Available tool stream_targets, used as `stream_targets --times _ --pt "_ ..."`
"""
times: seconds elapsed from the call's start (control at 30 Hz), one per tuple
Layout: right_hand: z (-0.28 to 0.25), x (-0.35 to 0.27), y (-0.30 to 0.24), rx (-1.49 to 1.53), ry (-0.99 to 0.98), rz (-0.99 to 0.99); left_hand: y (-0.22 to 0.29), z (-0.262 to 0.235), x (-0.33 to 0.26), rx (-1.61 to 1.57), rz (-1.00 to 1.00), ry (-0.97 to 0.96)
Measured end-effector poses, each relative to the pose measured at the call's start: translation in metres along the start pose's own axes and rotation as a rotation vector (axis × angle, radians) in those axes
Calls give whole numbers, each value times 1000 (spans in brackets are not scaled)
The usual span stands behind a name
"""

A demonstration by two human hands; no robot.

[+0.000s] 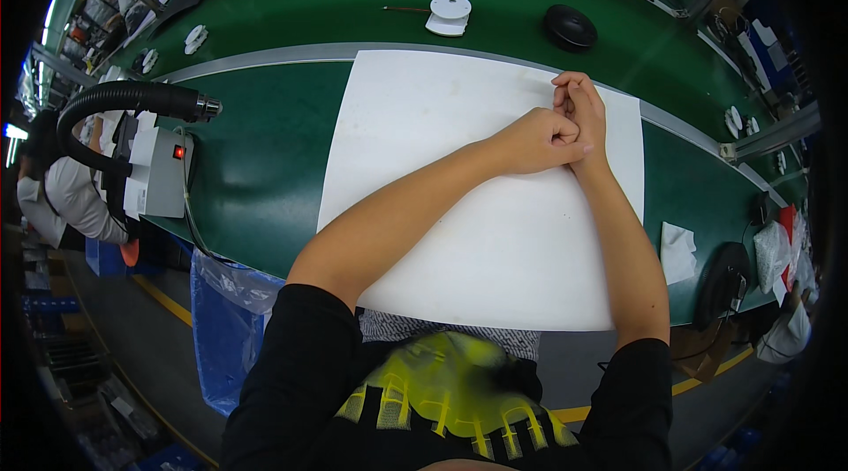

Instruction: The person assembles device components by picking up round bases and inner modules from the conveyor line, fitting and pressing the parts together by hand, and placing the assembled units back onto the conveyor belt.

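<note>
Over the right part of a white sheet (424, 206), my two hands are touching. My left hand (534, 140) is closed, its fingers curled in and its thumb laid against the base of my right palm. Just beyond it, my right hand (586, 113) stands with its fingers bent over toward the left, also closed. The hands overlap and hide their palms, so I cannot make out whether anything is in them. Both bare forearms reach across the sheet from the lower edge.
A gooseneck device (163, 171) with a lit red switch stands left. Beyond the sheet, a green belt (353, 16) carries a white round part (450, 12) with a thin wire and a black round part (571, 27). A white cloth (677, 252) lies right. Someone in white (79, 197) sits far left.
</note>
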State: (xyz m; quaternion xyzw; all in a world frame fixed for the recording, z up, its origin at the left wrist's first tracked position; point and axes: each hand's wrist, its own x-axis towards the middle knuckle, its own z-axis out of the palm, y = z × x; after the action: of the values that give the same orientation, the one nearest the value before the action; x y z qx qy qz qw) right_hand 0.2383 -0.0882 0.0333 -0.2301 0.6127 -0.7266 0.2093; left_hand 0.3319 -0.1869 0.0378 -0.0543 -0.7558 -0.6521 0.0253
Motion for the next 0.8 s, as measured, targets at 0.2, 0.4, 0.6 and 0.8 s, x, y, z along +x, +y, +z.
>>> stream_targets --times 0.2,0.4,0.6,0.8 --pt "-4 1 2 17 -6 3 -3 4 2 8 3 7" --pt "-2 2 3 -4 -25 8 -5 -1 2 -7 26 0" --pt "-4 2 4 -11 -17 21 -8 0 3 -4 37 3" --pt "-3 2 4 7 0 15 -6 2 2 5 25 1"
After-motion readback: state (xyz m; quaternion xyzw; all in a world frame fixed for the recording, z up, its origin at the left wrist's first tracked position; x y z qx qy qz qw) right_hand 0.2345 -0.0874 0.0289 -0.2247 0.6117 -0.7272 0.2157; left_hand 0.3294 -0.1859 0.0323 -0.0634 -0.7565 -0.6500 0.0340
